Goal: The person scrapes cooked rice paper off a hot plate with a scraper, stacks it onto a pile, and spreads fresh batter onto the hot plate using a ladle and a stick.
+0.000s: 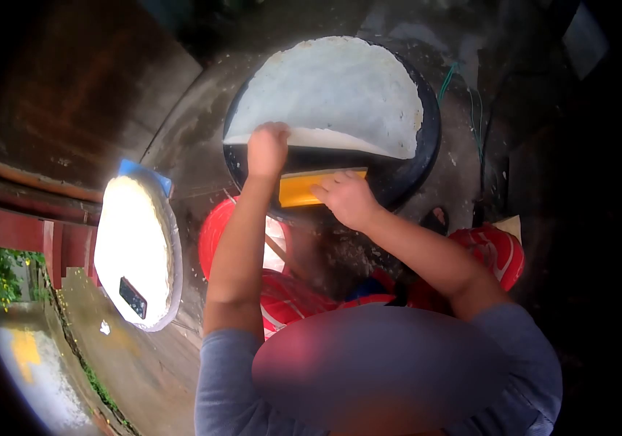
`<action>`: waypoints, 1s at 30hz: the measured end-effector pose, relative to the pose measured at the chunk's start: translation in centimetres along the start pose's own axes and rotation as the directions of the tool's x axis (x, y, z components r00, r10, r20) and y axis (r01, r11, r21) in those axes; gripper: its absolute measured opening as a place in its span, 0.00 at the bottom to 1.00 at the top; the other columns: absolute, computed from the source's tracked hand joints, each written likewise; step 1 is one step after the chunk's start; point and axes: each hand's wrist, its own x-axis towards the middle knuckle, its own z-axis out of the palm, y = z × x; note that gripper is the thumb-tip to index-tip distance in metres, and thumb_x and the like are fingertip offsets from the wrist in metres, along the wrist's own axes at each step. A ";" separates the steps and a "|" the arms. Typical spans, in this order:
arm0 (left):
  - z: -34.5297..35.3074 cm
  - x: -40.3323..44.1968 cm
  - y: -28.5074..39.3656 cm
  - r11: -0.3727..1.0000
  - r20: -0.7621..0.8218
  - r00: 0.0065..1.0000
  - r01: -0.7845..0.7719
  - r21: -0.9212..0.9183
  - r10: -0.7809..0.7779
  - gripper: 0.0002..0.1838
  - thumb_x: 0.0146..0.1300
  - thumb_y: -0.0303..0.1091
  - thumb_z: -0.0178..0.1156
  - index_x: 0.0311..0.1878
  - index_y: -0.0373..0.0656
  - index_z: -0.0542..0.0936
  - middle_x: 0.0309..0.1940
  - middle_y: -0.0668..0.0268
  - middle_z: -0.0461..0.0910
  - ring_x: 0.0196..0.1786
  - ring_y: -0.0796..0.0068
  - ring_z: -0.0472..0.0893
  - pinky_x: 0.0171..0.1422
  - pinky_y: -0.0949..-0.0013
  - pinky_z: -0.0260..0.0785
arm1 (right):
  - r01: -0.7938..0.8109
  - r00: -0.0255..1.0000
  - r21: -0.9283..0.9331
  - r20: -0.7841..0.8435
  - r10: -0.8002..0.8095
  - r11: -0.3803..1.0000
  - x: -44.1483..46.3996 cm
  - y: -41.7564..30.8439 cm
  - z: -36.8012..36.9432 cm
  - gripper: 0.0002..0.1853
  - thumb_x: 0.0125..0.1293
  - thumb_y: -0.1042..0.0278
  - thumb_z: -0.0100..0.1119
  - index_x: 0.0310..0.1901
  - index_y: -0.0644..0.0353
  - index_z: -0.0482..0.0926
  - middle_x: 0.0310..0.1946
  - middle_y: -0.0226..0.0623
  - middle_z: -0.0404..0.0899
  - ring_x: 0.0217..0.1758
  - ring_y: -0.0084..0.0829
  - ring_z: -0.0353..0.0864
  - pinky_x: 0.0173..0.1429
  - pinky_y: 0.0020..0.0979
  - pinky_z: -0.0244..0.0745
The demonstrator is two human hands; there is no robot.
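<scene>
A large thin, pale pancake (340, 91) covers the far part of a round black griddle (398, 174). Its near edge is lifted and folded back along a nearly straight line, baring the dark surface below. My left hand (268, 149) is closed on that edge at the left, fingers pinched. Close by on the right, my right hand (347, 198) grips a flat yellow scraper (298, 190) at the griddle's near rim. The ends of some right-hand fingers are hidden against the scraper.
At the left stands a stack of pale round sheets (133, 240), brightly lit, with a phone (133, 297) on it. A red bucket (216, 236) with a stick in it sits below my left forearm. Green cord (447, 80) runs along the ground right of the griddle.
</scene>
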 end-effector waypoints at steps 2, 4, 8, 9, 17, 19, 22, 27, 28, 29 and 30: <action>-0.8 0.8 0.9 0.998 -0.066 0.996 -0.056 0.001 0.056 0.06 0.51 0.25 0.59 0.33 0.38 0.82 0.31 0.54 0.80 0.35 0.55 0.80 0.42 0.66 0.72 | -0.016 0.999 -0.022 -0.043 0.015 1.000 -0.2 1.1 0.4 0.06 0.51 0.69 0.50 0.31 0.52 0.76 0.26 0.30 0.74 0.33 0.32 0.74 0.39 0.32 0.69; -1.9 1.2 1.4 0.989 -0.171 0.975 -0.147 -0.032 0.140 0.06 0.50 0.22 0.57 0.31 0.38 0.81 0.30 0.55 0.80 0.36 0.57 0.79 0.44 0.66 0.71 | -0.170 0.982 -0.099 0.066 0.177 0.980 0.3 3.6 -0.3 0.07 0.51 0.69 0.51 0.32 0.52 0.78 0.26 0.30 0.74 0.32 0.33 0.74 0.38 0.34 0.69; -4.6 0.3 3.2 0.966 -0.287 0.924 -0.259 0.013 0.251 0.11 0.45 0.17 0.54 0.33 0.39 0.80 0.33 0.59 0.80 0.40 0.58 0.78 0.46 0.65 0.71 | -0.299 0.954 -0.079 -0.023 0.298 0.951 -0.1 5.2 -3.3 0.12 0.46 0.73 0.56 0.36 0.53 0.79 0.25 0.31 0.72 0.31 0.34 0.73 0.34 0.34 0.69; -4.8 -0.4 3.4 0.966 -0.293 0.923 -0.260 0.010 0.251 0.11 0.45 0.17 0.54 0.33 0.39 0.80 0.33 0.59 0.80 0.40 0.58 0.78 0.46 0.65 0.71 | -0.301 0.953 -0.039 0.014 0.302 0.953 -0.6 4.0 -5.0 0.14 0.45 0.74 0.57 0.37 0.53 0.79 0.25 0.32 0.72 0.31 0.35 0.73 0.34 0.35 0.69; -3.6 -10.4 3.3 0.987 -0.272 0.951 -0.160 -0.022 0.148 0.18 0.41 0.13 0.51 0.36 0.39 0.80 0.38 0.58 0.79 0.45 0.56 0.77 0.52 0.62 0.70 | -0.288 0.949 0.388 0.235 0.208 0.876 -7.1 -1.0 -11.2 0.17 0.44 0.74 0.63 0.40 0.57 0.80 0.26 0.35 0.75 0.29 0.39 0.75 0.32 0.34 0.71; -1.3 -14.5 1.5 0.988 -0.085 0.986 -0.146 -0.041 0.142 0.19 0.41 0.13 0.51 0.38 0.39 0.80 0.41 0.57 0.78 0.50 0.56 0.75 0.55 0.61 0.69 | -0.348 0.934 0.465 0.251 0.255 0.814 -7.9 -1.0 -12.3 0.17 0.45 0.74 0.64 0.41 0.59 0.79 0.27 0.35 0.77 0.30 0.37 0.77 0.34 0.33 0.72; -1.3 -18.2 2.3 0.976 0.075 0.996 -0.060 0.211 0.045 0.27 0.41 0.15 0.57 0.51 0.40 0.75 0.58 0.52 0.66 0.57 0.50 0.68 0.59 0.60 0.66 | -0.533 0.846 0.645 0.380 0.375 0.547 -9.2 0.4 -12.7 0.19 0.45 0.75 0.66 0.42 0.64 0.77 0.30 0.34 0.79 0.33 0.32 0.79 0.38 0.30 0.74; 0.0 -18.7 -1.7 -0.168 0.374 0.235 0.601 -0.781 -0.897 0.41 0.51 0.29 0.67 0.65 0.35 0.55 0.51 0.53 0.69 0.48 0.59 0.74 0.49 0.56 0.71 | -0.439 0.630 0.792 0.608 0.484 -0.423 -7.6 0.8 -13.1 0.20 0.49 0.77 0.48 0.47 0.67 0.73 0.40 0.36 0.77 0.44 0.26 0.76 0.52 0.25 0.68; 0.5 -18.9 -3.8 -0.192 0.417 0.239 0.621 -0.760 -0.877 0.36 0.51 0.29 0.67 0.62 0.32 0.61 0.48 0.54 0.72 0.46 0.61 0.75 0.46 0.58 0.72 | -0.396 0.589 0.775 0.626 0.511 -0.492 -6.3 0.1 -13.3 0.23 0.47 0.77 0.39 0.47 0.68 0.74 0.41 0.36 0.77 0.46 0.25 0.74 0.53 0.23 0.65; 0.9 -18.9 -5.6 -0.215 0.459 0.242 0.640 -0.737 -0.855 0.31 0.51 0.29 0.66 0.58 0.30 0.67 0.45 0.55 0.75 0.44 0.62 0.77 0.43 0.61 0.72 | -0.401 0.599 0.775 0.625 0.501 -0.487 -5.9 0.3 -13.0 0.23 0.47 0.77 0.39 0.47 0.68 0.74 0.41 0.36 0.77 0.46 0.25 0.74 0.53 0.23 0.65; 1.5 -18.6 -7.2 -0.069 0.356 0.348 0.625 -0.778 -0.867 0.23 0.52 0.28 0.65 0.51 0.29 0.72 0.40 0.57 0.77 0.40 0.65 0.78 0.41 0.64 0.72 | -0.483 0.609 0.787 0.616 0.499 -0.383 -5.9 0.8 -12.4 0.22 0.48 0.77 0.39 0.47 0.68 0.74 0.41 0.35 0.77 0.46 0.26 0.74 0.52 0.23 0.65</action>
